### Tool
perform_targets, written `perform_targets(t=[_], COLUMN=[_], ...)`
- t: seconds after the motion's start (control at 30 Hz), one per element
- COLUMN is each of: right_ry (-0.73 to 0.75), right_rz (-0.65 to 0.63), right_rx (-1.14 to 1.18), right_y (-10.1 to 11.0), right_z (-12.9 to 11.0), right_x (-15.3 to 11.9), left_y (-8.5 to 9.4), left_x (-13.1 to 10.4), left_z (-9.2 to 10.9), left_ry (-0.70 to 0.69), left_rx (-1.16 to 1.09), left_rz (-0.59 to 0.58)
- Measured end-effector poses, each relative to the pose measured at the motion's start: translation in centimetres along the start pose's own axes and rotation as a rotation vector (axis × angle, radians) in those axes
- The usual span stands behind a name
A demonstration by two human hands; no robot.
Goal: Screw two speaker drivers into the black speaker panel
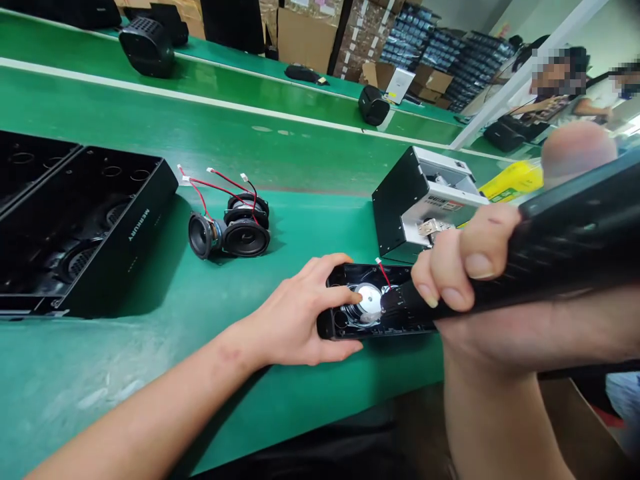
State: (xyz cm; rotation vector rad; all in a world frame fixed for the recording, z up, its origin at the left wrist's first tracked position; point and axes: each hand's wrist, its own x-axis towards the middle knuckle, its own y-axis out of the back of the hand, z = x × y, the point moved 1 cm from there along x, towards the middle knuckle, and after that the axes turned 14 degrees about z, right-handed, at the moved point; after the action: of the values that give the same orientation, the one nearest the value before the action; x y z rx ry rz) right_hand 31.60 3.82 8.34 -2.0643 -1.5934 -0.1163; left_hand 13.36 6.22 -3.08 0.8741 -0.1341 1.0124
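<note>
My left hand [310,310] grips the left end of a small black speaker housing [326,327] that lies on the green bench. Thumb and fingers clasp its two long sides, and one finger reaches in over a round speaker driver [370,299]. A red wire with a white plug [383,272] sticks up from inside. Wrapped round a thick black electric screwdriver [575,230] is my right hand [453,267]. The tool slants down, its nose over the housing beside the driver. The tip and the right part of the housing are hidden by tool and hand.
Loose speaker drivers [246,239] with wires stand left of centre. Large black open cases [145,220] lie farther left. A metal box-shaped device [400,207] and a yellow object [517,181] are behind my right hand. Black speakers [147,47] stand on the far strip; people are at the right.
</note>
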Motion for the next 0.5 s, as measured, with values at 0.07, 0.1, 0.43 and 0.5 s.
perform_targets(t=[0.07, 0.1, 0.43, 0.5], right_ry=[-0.006, -0.010, 0.003, 0.012], right_rz=[0.083, 0.112, -0.014, 0.003], right_rx=[-0.005, -0.009, -0.031, -0.045], right_y=[-0.1, -0.2, 0.5, 0.5], right_z=[0.6, 0.8, 1.2, 1.4], right_x=[-0.4, -0.5, 0.6, 0.6], left_y=[0.0, 0.0, 0.1, 0.1], left_x=[0.0, 0.0, 0.0, 0.1], left_z=[0.0, 0.0, 0.0, 0.0], left_ry=[0.000, -0.001, -0.011, -0.018], left_rx=[0.000, 0.000, 0.001, -0.001], left_rz=[0.002, 0.005, -0.003, -0.002])
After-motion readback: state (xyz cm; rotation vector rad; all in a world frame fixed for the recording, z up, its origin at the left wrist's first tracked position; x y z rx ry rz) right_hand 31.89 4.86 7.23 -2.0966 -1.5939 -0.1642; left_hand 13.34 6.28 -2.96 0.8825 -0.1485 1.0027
